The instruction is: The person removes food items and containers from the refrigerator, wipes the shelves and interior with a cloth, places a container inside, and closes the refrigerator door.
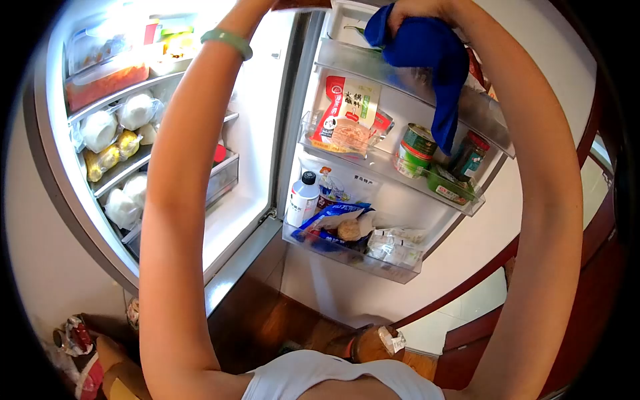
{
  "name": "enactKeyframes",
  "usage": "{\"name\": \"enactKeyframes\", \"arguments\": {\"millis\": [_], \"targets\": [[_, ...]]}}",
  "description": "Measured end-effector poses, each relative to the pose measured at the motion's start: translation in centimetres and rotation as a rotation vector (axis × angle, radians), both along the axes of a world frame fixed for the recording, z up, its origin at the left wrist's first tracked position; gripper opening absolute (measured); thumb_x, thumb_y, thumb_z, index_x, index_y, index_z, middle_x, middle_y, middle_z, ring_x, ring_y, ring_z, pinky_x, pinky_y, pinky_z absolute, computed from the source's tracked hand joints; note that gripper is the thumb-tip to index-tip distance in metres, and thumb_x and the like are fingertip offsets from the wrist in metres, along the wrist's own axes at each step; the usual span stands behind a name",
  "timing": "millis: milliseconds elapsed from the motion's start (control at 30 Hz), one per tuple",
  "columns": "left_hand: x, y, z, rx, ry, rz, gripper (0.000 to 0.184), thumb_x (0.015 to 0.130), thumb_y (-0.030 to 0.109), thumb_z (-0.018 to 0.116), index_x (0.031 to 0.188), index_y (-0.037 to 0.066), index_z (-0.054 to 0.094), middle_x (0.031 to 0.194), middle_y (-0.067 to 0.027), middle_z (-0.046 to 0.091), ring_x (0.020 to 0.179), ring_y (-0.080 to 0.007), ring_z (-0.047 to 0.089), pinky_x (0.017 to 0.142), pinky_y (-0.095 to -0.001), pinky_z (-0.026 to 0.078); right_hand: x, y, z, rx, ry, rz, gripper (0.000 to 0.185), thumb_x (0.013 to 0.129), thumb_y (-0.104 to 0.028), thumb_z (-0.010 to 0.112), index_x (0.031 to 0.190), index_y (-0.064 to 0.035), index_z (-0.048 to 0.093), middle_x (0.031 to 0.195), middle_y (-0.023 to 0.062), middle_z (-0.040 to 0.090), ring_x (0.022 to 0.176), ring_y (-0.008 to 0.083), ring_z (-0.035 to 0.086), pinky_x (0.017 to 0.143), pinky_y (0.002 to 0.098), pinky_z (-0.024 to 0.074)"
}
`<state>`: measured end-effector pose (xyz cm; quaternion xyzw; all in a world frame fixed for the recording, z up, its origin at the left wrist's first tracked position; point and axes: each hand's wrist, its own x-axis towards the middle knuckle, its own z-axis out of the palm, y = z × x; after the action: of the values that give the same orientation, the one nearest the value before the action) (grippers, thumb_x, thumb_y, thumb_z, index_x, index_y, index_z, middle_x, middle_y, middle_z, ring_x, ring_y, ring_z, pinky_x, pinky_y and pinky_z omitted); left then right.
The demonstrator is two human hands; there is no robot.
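One blue cloth [427,50] hangs lengthwise from your right hand [415,9], fingers curled into it, past the upper door shelf's [353,59] front edge; your left grip is out of sight.

A smooth, thick, pale green round bangle [227,41] around the left wrist [241,25], a white sleeveless cloth top [290,375] with a curved neck edge, two bare arms [177,200].

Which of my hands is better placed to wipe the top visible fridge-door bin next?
Probably your right hand: it grips the blue cloth, which hangs in front of that fridge-door bin. Your left hand lies beyond the view's top edge.
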<state>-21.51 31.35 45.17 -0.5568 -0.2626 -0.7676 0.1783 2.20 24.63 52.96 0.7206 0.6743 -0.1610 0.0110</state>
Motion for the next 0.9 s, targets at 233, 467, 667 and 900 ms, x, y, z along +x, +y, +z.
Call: {"name": "enactKeyframes", "arguments": {"millis": [233,467,667,900], "targets": [[0.3,-2.9,-10.6,-0.289,0.214,-0.264,0.023,0.089,0.020,0.063,0.094,0.000,0.071,0.079,-0.0040,0.069,0.071,-0.0090,0.060,0.068,-0.0249,0.049,1.4,-5.9,0.3,0.430,0.280,-0.067,0.023,0.077,-0.020,0.063,0.083,0.0019,0.069,0.077,0.0110,0.069,0.057,0.0202,0.064,0.059,0.0311,0.0551],[5.0,-0.8,-17.5,-0.825,0.196,-0.962,0.013,0.089,0.008,0.063,0.087,-0.003,0.069,0.077,-0.0073,0.066,0.070,-0.0145,0.059,0.066,-0.0283,0.050,5.8,-13.1,0.5,0.580,0.551,0.074,0.031,0.069,-0.012,0.062,0.096,0.0021,0.065,0.079,0.0143,0.068,0.065,0.0250,0.066,0.063,0.0346,0.0540],[10.3,1.8,-17.2,-0.867,-0.133,-1.314,0.021,0.096,0.010,0.053,0.105,-0.006,0.062,0.095,-0.0121,0.065,0.080,-0.0172,0.063,0.076,-0.0299,0.055,3.4,-14.8,-11.9,0.158,0.053,0.608,0.043,0.076,-0.014,0.062,0.117,-0.0012,0.062,0.109,0.0110,0.065,0.105,0.0170,0.059,0.093,0.0293,0.0442],[13.0,2.1,-17.0,-0.453,0.295,-0.621,0.013,0.083,0.012,0.064,0.087,0.002,0.072,0.083,-0.0165,0.069,0.076,-0.0301,0.066,0.073,-0.0376,0.051,5.4,-9.3,-21.7,0.313,0.292,0.500,0.045,0.079,-0.010,0.060,0.123,-0.0056,0.053,0.118,0.0102,0.058,0.109,0.0190,0.054,0.095,0.0295,0.0412]]}}
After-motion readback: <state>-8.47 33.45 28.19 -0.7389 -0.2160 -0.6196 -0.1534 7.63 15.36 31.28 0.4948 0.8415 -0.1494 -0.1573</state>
